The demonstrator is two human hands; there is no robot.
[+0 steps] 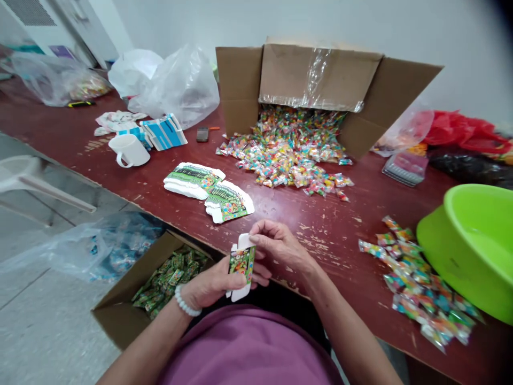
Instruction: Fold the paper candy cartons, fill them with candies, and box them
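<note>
Your left hand (218, 280) holds the small box (241, 260) above your lap, by the table (344, 262) edge, thumb pressed on its printed front, other fingers mostly hidden behind. Your right hand (282, 247) has thumb and forefinger pinching near the upper flap (243, 241), the remaining fingers loosely bent. With flaps standing out at both ends, too hard a thumb could crease the thin card, and a sideways tug could tear a flap. Should your left grip slacken, the box could drop onto your lap. A swinging right elbow could push the loose sweets (420, 289) beside the green tub (436, 246) off the edge. Ahead, a brushing sleeve or wrist could scatter the fanned flat boxes (228, 202). Farther off, a long reach left could tip the mug (130, 151), while disturbing the big carton (320, 75) could spread the piled packets (288, 155).
</note>
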